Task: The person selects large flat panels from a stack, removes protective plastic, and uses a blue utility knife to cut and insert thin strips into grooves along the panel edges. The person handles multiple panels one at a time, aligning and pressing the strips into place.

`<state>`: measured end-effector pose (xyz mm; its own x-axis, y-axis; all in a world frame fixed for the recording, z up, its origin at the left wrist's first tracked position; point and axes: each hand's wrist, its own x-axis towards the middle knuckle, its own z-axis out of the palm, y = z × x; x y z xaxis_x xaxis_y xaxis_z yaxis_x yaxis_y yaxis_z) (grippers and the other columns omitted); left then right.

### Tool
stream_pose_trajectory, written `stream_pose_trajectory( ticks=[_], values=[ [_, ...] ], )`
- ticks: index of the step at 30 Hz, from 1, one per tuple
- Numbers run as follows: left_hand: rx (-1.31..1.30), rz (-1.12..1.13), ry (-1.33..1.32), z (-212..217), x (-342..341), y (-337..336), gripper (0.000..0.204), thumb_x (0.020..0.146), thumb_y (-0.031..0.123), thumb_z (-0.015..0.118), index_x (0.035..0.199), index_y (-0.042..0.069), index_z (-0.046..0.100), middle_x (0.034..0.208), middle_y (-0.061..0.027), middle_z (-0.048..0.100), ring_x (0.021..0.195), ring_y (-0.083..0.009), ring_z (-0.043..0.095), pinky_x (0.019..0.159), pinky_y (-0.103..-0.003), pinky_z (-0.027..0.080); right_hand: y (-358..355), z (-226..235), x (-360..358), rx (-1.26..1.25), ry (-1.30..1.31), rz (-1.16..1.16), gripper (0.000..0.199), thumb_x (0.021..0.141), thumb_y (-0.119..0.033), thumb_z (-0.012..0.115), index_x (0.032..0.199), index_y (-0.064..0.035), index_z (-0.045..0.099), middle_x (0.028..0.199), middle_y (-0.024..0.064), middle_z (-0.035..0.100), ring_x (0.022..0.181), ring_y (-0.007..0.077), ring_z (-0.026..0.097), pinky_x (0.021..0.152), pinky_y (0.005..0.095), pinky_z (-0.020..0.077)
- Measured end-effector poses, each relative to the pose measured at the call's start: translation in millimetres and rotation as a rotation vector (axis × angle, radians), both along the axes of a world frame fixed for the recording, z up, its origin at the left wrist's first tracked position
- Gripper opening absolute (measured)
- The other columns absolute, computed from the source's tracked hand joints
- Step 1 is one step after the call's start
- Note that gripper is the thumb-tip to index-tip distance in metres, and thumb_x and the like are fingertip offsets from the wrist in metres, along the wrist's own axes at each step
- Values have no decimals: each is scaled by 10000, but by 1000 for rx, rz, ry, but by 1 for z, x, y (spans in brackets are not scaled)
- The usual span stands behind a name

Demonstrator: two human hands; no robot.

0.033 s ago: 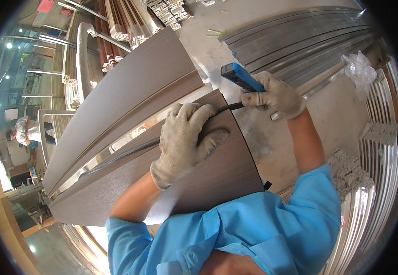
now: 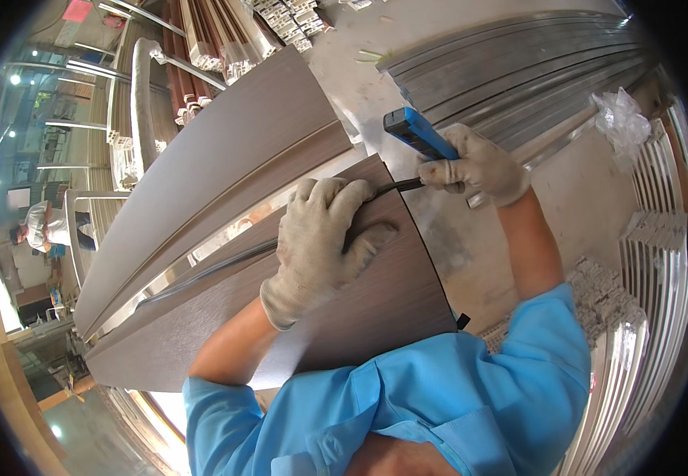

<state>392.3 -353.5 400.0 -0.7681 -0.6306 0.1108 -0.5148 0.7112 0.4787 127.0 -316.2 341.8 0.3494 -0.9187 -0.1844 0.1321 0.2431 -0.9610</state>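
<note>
One black strip (image 2: 213,273) runs along the panel's (image 2: 383,285) far edge and past its right edge, the left hand (image 2: 316,242) lying over it, fingers and thumb apart, the right hand (image 2: 482,165) clamping its fingers round a blue tool (image 2: 421,135).

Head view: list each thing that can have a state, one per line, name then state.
left grip, gloved, over strip
right grip, gloved, closed on tool
tool, held
strip, past near panel edge toward right grip
near panel, under left grip
far panel, untouched
plastic, crumpled
</note>
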Motion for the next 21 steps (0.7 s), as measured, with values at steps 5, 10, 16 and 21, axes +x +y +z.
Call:
stream_pose_trajectory(
  ticks=[5, 10, 16, 21],
  values=[
    [45, -42, -1, 2, -3, -6, 511, 770, 391, 785, 1119, 48, 637, 978, -122, 599, 947, -325, 546, 852, -433, 445, -7, -2, 3, -32, 24, 59, 336, 913, -382, 726, 954, -56, 652, 685, -45, 547, 556, 32, 443, 480, 194, 327],
    [55, 0, -5, 5, -3, -3, 465, 765, 354, 794, 1085, 53, 640, 971, -117, 591, 949, -320, 538, 834, -443, 447, -13, 10, -19, -175, 160, -219, 426, 951, -479, 638, 1110, -83, 629, 735, -40, 562, 575, 38, 470, 501, 196, 373],
    [84, -51, 14, 3, -20, -9, 509, 767, 364, 783, 1152, 64, 638, 1014, -131, 598, 1010, -341, 544, 867, -453, 456, -19, 26, -32, -329, 276, -323, 449, 992, -463, 573, 1191, -64, 616, 763, -17, 573, 655, 70, 529, 602, 220, 450],
    [107, -88, 59, 4, -9, -10, 459, 817, 312, 735, 1192, 69, 632, 1066, -147, 610, 1043, -356, 557, 912, -459, 464, -46, 40, 3, -613, 324, -300, 494, 979, -502, 562, 1209, -69, 623, 761, -12, 569, 643, 97, 533, 620, 251, 457]
  ],
)
